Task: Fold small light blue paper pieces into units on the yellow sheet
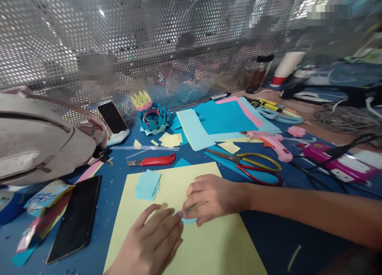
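Right hand (215, 197) pinching light-blue paper (189, 221) | left hand (152, 237), grip unclear, steadying, I judge | stack (147, 184) likely handy: yellow sheet (205, 251), near far-left corner

Moderately lit, cool and soft, brightest at the upper right beyond the perforated metal panel (149, 32), with hard glints scattered across that metal. Shaded in a broad, soft-edged band over the right side of the yellow sheet (209, 243), darker still on the bench (262, 235) toward the lower right corner. Stretched and leaning near the edges, as at the bag (41, 135) and cup (290, 64). Masked by pixelated blocks along the top; softened in fine detail among the cables (343, 116).
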A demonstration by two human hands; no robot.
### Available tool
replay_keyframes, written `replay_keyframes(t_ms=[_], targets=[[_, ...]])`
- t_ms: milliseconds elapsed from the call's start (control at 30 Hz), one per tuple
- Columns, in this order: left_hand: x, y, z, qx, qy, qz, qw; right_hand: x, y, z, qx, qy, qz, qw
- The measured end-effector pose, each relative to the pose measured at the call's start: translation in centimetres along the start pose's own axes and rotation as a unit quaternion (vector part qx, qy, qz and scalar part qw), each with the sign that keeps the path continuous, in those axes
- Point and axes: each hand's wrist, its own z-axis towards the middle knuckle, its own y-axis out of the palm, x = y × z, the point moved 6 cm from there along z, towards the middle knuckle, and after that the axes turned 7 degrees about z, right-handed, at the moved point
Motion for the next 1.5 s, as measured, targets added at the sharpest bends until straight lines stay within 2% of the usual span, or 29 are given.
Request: replay_keyframes(t_ms=[233,467,733,967,1033,1133,1300,1500], targets=[[-0.4,-0.2,0.0,0.0,-0.005,-0.011,1.0,0.1,0.2,0.0,-0.016,0.007,0.02,1.0],[-0.4,0.0,-0.1,-0.013,-0.009,-0.017,1.0,-0.1,-0.1,0.1,-0.002,-0.005,0.028,1.0],[-0.4,1.0,-1.6,-0.061,0.01,-0.002,0.998,-0.3,-0.1,0.2,0.004,-0.018,0.029,0.999],[-0.2,0.8,-1.1,-0.059,-0.01,0.001,0.998,-0.4,0.0,0.1,-0.004,-0.021,0.027,0.999],[-0.2,0.9,-1.0,-0.076,-0.02,0.002,0.997,-0.4,0.1,0.1,0.007,-0.012,0.025,1.0],[0.1,1.0,-1.1,-0.093,0.0,-0.002,0.996,-0.2,0.5,0.4,0.017,0.029,0.011,0.999],[0.1,1.0,-0.9,-0.11,-0.01,-0.051,0.993,-0.3,1.3,1.1,-0.001,0.079,-0.008,0.997],[0.2,0.5,-0.3,-0.096,-0.025,-0.068,0.993,-1.4,0.0,-0.6,-0.032,0.111,-0.008,0.993]])
